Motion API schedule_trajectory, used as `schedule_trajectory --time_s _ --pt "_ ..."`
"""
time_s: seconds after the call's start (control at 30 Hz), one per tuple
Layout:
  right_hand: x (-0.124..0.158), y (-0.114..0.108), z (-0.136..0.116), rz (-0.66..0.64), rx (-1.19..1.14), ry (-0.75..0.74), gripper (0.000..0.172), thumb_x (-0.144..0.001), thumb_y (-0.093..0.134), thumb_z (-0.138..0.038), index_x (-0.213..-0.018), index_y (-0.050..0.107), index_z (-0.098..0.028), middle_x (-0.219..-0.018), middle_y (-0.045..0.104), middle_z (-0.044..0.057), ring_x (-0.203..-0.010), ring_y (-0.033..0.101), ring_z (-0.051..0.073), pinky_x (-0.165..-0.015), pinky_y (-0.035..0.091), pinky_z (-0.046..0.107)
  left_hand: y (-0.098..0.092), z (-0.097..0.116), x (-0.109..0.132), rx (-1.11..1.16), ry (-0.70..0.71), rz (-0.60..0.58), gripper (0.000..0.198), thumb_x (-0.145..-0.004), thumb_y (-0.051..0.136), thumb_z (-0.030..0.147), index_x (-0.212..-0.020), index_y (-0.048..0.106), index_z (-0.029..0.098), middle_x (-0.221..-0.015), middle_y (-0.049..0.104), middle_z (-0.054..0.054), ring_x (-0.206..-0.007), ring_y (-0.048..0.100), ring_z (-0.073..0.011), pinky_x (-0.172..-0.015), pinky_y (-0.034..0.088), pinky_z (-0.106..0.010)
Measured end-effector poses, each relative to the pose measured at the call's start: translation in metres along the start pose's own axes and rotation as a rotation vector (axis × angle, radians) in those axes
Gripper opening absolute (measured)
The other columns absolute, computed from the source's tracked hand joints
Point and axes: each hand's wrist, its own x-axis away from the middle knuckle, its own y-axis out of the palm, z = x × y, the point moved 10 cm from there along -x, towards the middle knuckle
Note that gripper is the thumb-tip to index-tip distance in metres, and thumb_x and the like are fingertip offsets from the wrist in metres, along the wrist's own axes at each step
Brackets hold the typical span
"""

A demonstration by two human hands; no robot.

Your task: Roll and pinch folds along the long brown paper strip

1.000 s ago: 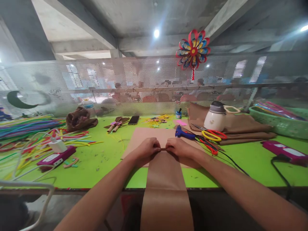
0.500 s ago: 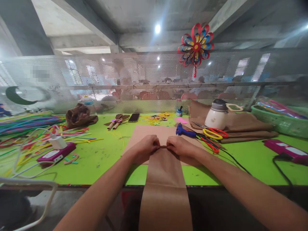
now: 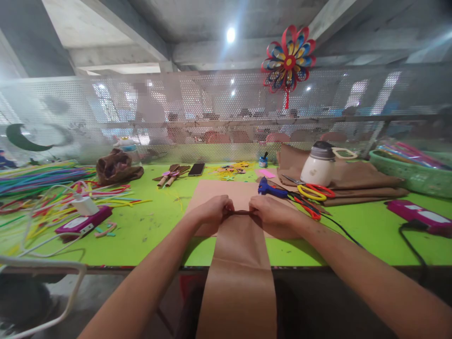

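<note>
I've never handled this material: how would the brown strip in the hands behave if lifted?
The brown strip is probably floppy, since its far end looks folded or rolled narrow. It seems thin, so likely light for its size. It may crease easily: a crease-like line crosses it.

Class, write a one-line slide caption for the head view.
Left hand and right hand pinch the far end of a brown strip over a green table.

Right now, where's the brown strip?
In the head view, the brown strip runs down the centre, from the left hand and right hand past the near edge of the green table.
</note>
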Motion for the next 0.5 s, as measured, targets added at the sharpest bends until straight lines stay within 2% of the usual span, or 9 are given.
schedule_trajectory --time_s 0.1,0.27,0.5 --pt "0.007 -0.009 -0.006 -0.004 0.007 0.012 0.01 -0.08 0.051 -0.021 -0.079 0.059 -0.016 -0.078 0.059 0.005 -0.065 0.045 0.013 -0.054 0.024 0.024 0.002 -0.004 0.001 0.023 -0.013 -0.023 0.028 -0.06 0.052 0.008 -0.083 0.065 0.016 -0.08 0.06 -0.002 -0.069 0.052 -0.0138 -0.063 0.039 -0.022" --pt "0.01 -0.01 -0.003 -0.036 0.011 0.067 0.015 -0.082 0.048 -0.025 -0.077 0.059 -0.016 -0.078 0.058 0.005 -0.065 0.046 0.014 -0.054 0.023 0.026 0.002 -0.007 0.0 -0.004 -0.043 -0.058 0.03 -0.06 0.052 0.008 -0.085 0.066 0.017 -0.082 0.06 -0.003 -0.071 0.053 -0.0144 -0.066 0.04 -0.023" --pt "0.012 -0.01 -0.006 -0.022 0.017 -0.002 0.012 -0.08 0.047 -0.018 -0.077 0.058 -0.017 -0.08 0.059 0.006 -0.069 0.046 0.016 -0.057 0.024 0.027 -0.004 0.007 0.003 -0.064 0.042 -0.015 0.027 -0.062 0.05 0.007 -0.082 0.065 0.016 -0.081 0.057 -0.002 -0.069 0.05 -0.0135 -0.064 0.038 -0.022"
